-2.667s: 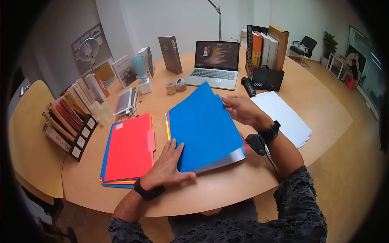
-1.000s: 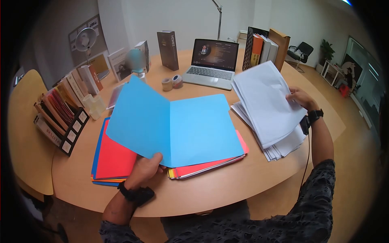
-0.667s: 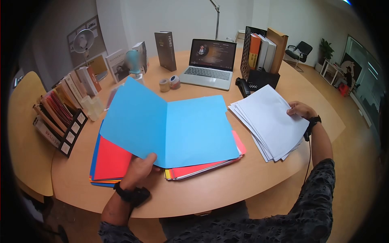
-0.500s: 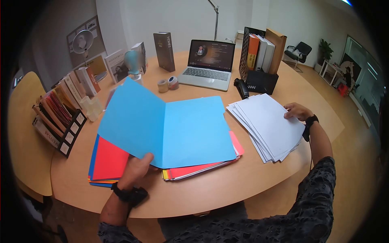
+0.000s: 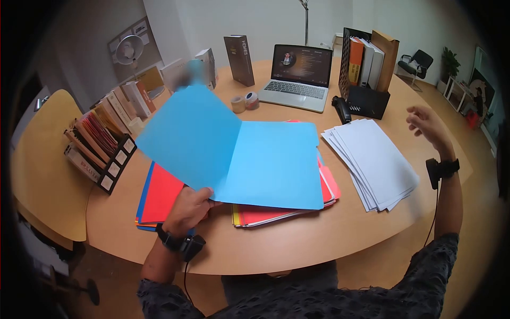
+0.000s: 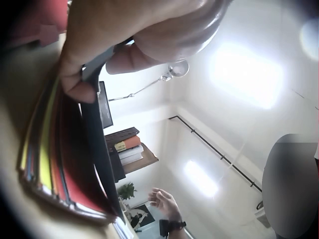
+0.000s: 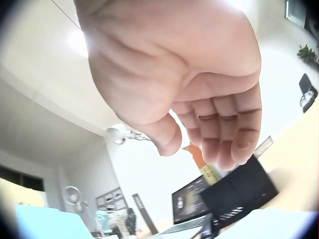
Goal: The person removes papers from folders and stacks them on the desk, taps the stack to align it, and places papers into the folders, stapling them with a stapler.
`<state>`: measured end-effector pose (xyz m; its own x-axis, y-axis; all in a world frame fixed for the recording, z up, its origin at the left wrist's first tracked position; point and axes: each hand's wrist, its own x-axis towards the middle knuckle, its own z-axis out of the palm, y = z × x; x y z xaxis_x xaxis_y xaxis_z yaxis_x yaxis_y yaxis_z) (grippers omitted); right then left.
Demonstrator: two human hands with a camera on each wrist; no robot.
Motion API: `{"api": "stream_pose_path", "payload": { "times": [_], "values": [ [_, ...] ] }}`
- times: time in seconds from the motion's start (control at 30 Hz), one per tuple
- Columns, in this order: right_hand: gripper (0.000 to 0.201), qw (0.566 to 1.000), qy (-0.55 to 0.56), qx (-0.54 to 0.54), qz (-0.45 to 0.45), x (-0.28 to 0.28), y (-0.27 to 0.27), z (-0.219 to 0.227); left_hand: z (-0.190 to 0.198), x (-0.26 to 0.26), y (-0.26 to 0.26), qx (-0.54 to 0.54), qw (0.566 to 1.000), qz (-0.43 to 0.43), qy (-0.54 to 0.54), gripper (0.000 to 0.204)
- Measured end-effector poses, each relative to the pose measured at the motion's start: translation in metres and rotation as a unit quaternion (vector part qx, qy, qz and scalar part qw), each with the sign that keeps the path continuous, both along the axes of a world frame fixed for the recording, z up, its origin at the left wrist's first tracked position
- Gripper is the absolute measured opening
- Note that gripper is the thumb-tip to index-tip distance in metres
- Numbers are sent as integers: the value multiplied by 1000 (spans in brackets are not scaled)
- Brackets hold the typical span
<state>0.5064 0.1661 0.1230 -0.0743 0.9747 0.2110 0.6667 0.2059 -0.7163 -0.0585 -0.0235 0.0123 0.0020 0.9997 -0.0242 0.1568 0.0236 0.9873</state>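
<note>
A light blue file folder lies spread over a stack of coloured folders, its left flap raised. My left hand grips the folder's lower edge near the fold, thumb on top; in the left wrist view the left hand pinches that edge above the layered stack. My right hand is in the air to the right of the white paper pile, fingers loosely bent. In the right wrist view the right hand holds nothing. Under the raised flap, a red folder is partly covered.
An open laptop stands at the back, with tape rolls in front. A black phone handset lies by the book holder. Files in a rack stand left. The table's curved front edge is near my body.
My right hand set white papers down on the pile, let go and rose away to the right. My left hand keeps hold of the light blue folder. The head view has shifted.
</note>
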Motion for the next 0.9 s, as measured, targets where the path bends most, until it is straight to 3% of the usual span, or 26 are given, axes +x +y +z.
{"api": "stream_pose_path", "payload": {
  "times": [0.03,0.07,0.1,0.13,0.27,0.33,0.4,0.43,0.5,0.63,0.7,0.83,0.9],
  "values": [
    [36,999,26,24,38,-16,-6,4,-2,-7,0,46,983,-52,171,41],
    [36,998,31,24,39,-33,-11,5,-1,-5,-1,45,982,-52,176,41],
    [34,997,15,29,75,-51,-16,7,0,-2,-1,19,999,1,-35,40],
    [33,993,-3,34,111,-67,-20,8,1,-1,-3,-6,968,54,-244,38],
    [32,983,25,37,180,-125,-31,1,-2,-28,-18,41,958,122,-255,39],
    [32,969,30,40,243,-145,-32,-3,3,-57,-32,170,957,144,-188,32],
    [32,968,22,42,245,-160,-34,-2,-5,-115,-55,130,971,196,38,33],
    [33,964,39,31,261,-165,-32,-4,0,-117,-61,129,971,200,36,33],
    [33,958,55,18,280,-175,-27,-9,11,-120,-76,155,933,282,163,39],
    [35,955,74,-24,288,-193,-13,-21,-5,-142,-91,121,922,285,231,50],
    [35,952,85,-30,294,-201,-13,-25,-14,-142,-96,144,846,238,454,55],
    [36,949,96,-49,297,-210,-11,-34,-9,-137,-107,56,868,166,464,56],
    [37,947,102,-58,299,-212,-9,-39,4,-125,-111,-35,848,72,524,57]
  ]
}}
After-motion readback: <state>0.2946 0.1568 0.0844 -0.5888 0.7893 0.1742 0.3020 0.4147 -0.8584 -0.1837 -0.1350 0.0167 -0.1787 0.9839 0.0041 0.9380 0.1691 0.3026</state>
